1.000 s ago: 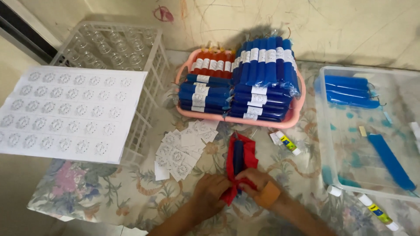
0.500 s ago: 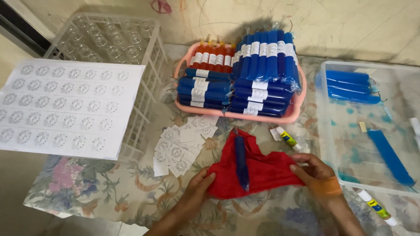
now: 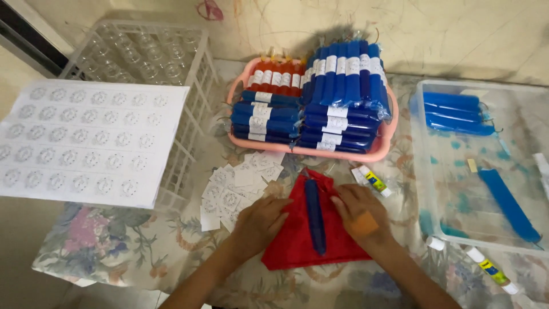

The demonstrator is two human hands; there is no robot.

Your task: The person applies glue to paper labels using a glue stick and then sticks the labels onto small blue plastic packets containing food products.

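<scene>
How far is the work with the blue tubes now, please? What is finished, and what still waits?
Finished: the pink basket holds many labelled blue and red tubes. In hand: one unlabelled blue tube lies on a red cloth, with the left hand and right hand flat on the cloth on either side. Waiting: more bare blue tubes in the clear tub, cut labels and a glue stick beside.

Both hands (image 3: 311,214) press a red cloth (image 3: 297,246) flanking a blue tube (image 3: 314,214).
</scene>
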